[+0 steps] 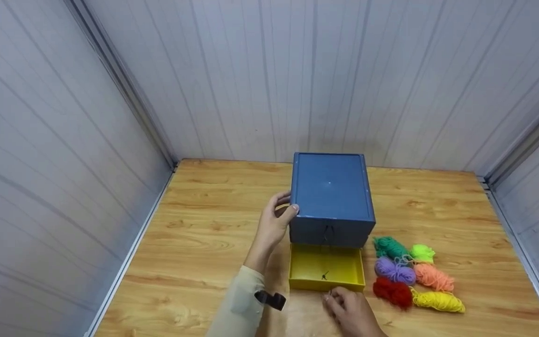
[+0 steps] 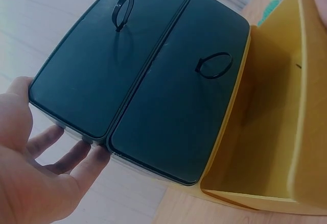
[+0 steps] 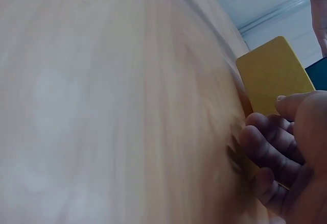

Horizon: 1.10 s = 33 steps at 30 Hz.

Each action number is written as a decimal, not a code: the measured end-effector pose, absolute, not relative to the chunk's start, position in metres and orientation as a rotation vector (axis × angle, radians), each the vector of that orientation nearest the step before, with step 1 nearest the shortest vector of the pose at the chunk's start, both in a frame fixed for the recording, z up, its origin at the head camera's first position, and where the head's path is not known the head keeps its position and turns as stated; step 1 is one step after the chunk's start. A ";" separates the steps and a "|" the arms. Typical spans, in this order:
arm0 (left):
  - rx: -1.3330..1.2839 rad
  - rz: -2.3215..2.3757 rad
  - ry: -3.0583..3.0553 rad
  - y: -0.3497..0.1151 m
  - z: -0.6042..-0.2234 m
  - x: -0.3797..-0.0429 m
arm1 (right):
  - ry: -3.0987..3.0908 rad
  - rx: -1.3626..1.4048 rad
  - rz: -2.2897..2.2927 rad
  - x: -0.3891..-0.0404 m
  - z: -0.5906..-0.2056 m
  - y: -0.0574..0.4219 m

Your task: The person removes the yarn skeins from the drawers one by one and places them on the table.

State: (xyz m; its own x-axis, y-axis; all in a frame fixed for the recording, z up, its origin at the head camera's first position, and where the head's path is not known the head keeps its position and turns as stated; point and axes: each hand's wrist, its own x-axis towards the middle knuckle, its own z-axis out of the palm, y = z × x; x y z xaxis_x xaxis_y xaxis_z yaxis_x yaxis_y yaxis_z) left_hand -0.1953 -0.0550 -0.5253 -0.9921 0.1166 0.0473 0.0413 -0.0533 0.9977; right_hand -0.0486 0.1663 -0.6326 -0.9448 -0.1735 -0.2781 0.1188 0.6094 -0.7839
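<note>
A small drawer cabinet (image 1: 332, 187) has a blue top, two dark drawers (image 2: 97, 71) with black loop pulls, and a yellow bottom drawer (image 1: 293, 284) pulled out at the front. My left hand (image 1: 274, 227) rests on the cabinet's left side, thumb over the top edge and fingers against the side wall. At the yellow drawer's front, my right hand (image 1: 351, 309) has its thumb and finger together on the pull, which the fingers mostly hide. In the right wrist view its other fingers are curled below the yellow drawer front (image 3: 273, 73).
Yarn bundles lie to the right of the yellow drawer: green (image 1: 390, 247), lime (image 1: 422, 253), purple (image 1: 395, 270), peach (image 1: 433, 277), red (image 1: 392, 293) and yellow (image 1: 438, 301). Pale panel walls (image 1: 232, 84) enclose the wooden table (image 1: 194, 243) at the back and sides.
</note>
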 end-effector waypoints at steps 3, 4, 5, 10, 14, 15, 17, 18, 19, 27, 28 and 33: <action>0.176 2.237 2.122 -0.055 -0.524 -0.195 | 2.510 -0.040 -1.252 -0.053 -0.632 0.166; 0.175 2.238 2.120 -0.055 -0.524 -0.195 | 2.511 -0.038 -1.249 -0.055 -0.632 0.167; 0.177 2.238 2.122 -0.055 -0.525 -0.195 | 2.506 -0.036 -1.250 -0.056 -0.632 0.167; 0.176 2.229 2.134 -0.056 -0.525 -0.194 | 2.492 -0.047 -1.285 -0.063 -0.633 0.167; 0.182 2.232 2.121 -0.056 -0.525 -0.195 | 2.555 -0.096 -1.308 -0.066 -0.635 0.168; 0.181 2.233 2.116 -0.056 -0.525 -0.195 | 2.574 -0.106 -1.309 -0.067 -0.635 0.168; 0.183 2.239 2.105 -0.056 -0.525 -0.195 | 2.601 -0.116 -1.309 -0.069 -0.635 0.168; 0.181 2.241 2.102 -0.056 -0.525 -0.195 | 2.604 -0.116 -1.310 -0.069 -0.635 0.169; 0.179 2.240 2.102 -0.055 -0.526 -0.196 | 2.604 -0.110 -1.309 -0.071 -0.635 0.169; 0.186 2.230 2.114 -0.055 -0.526 -0.195 | 2.613 -0.116 -1.265 -0.083 -0.631 0.169; 0.189 2.229 2.117 -0.055 -0.525 -0.195 | 2.626 -0.125 -1.251 -0.085 -0.631 0.170; 0.200 2.229 2.132 -0.055 -0.524 -0.195 | 2.668 -0.124 -1.198 -0.096 -0.630 0.170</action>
State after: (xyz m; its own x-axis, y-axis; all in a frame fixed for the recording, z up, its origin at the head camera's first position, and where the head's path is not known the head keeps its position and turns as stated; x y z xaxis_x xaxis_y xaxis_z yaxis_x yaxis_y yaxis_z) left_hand -0.1955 -0.0554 -0.5244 -0.9903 0.1257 0.0584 0.0528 -0.0479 0.9975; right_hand -0.0959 0.1700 -0.6303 -0.9737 -0.1634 -0.1589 0.0102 0.6652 -0.7466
